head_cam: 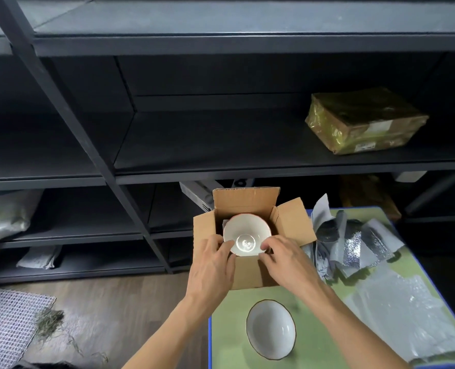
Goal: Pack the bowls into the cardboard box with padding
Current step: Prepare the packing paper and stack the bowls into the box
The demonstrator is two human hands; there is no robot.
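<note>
left hand [212, 265] and right hand [287, 262] reach forward, curled fingers [227, 245] gripping the bowl [245, 229] in the box [250, 275].

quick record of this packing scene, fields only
box: open, on table
red-rimmed bowl: upright inside box
left hand: holds that bowl's near rim
right hand: holds that bowl's near rim
dark-rimmed bowl: on table, nearer than box, unpacked
foil sheets: right of box
bubble wrap: on table, right of dark-rimmed bowl
</note>
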